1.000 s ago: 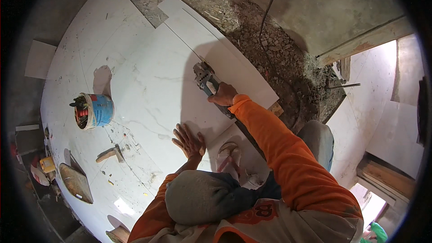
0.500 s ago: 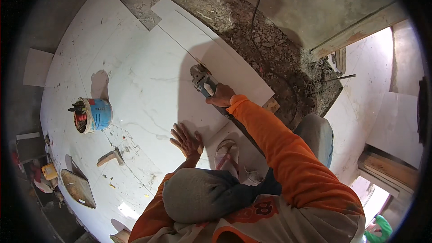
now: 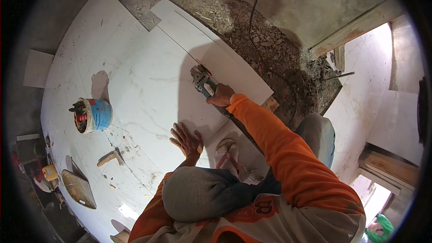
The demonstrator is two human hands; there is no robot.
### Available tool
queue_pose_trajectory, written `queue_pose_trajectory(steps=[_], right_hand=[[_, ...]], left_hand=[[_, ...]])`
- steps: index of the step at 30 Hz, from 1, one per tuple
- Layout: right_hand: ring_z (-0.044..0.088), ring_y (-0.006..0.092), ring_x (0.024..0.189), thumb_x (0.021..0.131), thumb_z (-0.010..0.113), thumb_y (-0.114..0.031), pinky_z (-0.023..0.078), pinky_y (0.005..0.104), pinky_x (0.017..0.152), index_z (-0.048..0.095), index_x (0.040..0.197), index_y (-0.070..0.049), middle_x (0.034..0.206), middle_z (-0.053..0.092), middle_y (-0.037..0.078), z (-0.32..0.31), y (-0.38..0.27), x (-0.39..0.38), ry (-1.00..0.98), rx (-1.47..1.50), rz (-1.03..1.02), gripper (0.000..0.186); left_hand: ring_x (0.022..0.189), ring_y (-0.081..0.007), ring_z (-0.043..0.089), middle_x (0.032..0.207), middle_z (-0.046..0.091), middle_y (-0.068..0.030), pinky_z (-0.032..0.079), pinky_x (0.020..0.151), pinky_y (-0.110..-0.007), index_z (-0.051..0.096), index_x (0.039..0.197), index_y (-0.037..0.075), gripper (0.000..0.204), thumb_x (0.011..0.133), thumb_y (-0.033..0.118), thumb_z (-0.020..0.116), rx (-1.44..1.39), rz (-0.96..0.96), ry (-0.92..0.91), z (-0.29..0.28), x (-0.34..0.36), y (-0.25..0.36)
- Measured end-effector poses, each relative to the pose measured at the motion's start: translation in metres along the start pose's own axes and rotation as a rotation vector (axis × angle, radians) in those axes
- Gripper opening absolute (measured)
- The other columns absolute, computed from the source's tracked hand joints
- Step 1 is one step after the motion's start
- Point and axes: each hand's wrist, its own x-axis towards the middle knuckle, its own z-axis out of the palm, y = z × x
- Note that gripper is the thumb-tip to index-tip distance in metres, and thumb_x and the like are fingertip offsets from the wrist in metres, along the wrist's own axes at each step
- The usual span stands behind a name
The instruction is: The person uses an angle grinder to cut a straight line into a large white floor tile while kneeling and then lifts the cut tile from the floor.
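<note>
My right hand (image 3: 222, 95) is wrapped round the body of an angle grinder (image 3: 203, 81), whose disc side rests at a long dark line on a white marbled tile (image 3: 229, 63). That line runs from the grinder up to the notched far corner of the tile. Lying flat with fingers spread, my left hand (image 3: 186, 139) presses on the white tile surface, left of and nearer than the grinder. It holds nothing. A small reddish glow shows beside the disc. The disc's lower edge is hidden.
A blue bucket of tools (image 3: 100, 114) stands at the left. Near it lie a hammer-like wooden tool (image 3: 111, 156) and a shallow tray (image 3: 78, 189). Broken rubble (image 3: 270, 49) and a black cable (image 3: 255, 13) border the tile. At the lower right is a person's green sleeve (image 3: 384, 227).
The grinder has shifted very slightly along the line toward me, and the reddish glow by its disc shows more. My left hand stays in place.
</note>
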Motion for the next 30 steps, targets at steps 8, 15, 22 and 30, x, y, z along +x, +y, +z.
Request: queue_pose_trajectory(steps=[8, 15, 22, 30], right_hand=[[0.067, 0.0347, 0.088, 0.065, 0.074, -0.041, 0.054, 0.0386, 0.081, 0.065, 0.095, 0.008, 0.094, 0.068, 0.024, 0.008, 0.010, -0.009, 0.080, -0.018, -0.009, 0.058], [0.067, 0.0352, 0.091, 0.063, 0.074, -0.041, 0.054, 0.0385, 0.081, 0.064, 0.096, 0.009, 0.099, 0.067, 0.024, 0.000, 0.005, -0.012, -0.011, -0.009, 0.019, 0.061], [0.066, 0.0370, 0.093, 0.063, 0.074, -0.042, 0.053, 0.0392, 0.083, 0.062, 0.102, 0.011, 0.101, 0.066, 0.026, 0.006, 0.014, -0.014, 0.063, -0.040, -0.034, 0.067], [0.063, 0.0399, 0.102, 0.065, 0.075, -0.050, 0.050, 0.0409, 0.089, 0.054, 0.112, 0.015, 0.109, 0.062, 0.030, 0.010, 0.023, -0.014, 0.019, -0.021, -0.052, 0.083]], left_hand=[[0.145, -0.0437, 0.000, 0.157, 0.007, -0.0210, -0.001, 0.112, -0.063, 0.014, 0.151, 0.002, 0.078, 0.090, 0.042, 0.043, -0.016, 0.010, 0.015, -0.005, -0.001, 0.003], [0.144, -0.0451, -0.001, 0.157, 0.006, -0.0228, -0.001, 0.111, -0.064, 0.012, 0.151, 0.000, 0.077, 0.092, 0.040, 0.042, -0.024, 0.001, -0.031, -0.011, 0.000, 0.004], [0.144, -0.0448, 0.000, 0.158, 0.007, -0.0216, -0.001, 0.111, -0.064, 0.013, 0.151, 0.001, 0.077, 0.091, 0.039, 0.044, -0.023, -0.001, -0.012, -0.009, 0.000, 0.004], [0.145, -0.0430, -0.002, 0.158, 0.005, -0.0208, -0.001, 0.112, -0.062, 0.012, 0.151, 0.002, 0.077, 0.092, 0.040, 0.043, -0.014, -0.017, -0.039, -0.010, 0.000, 0.005]])
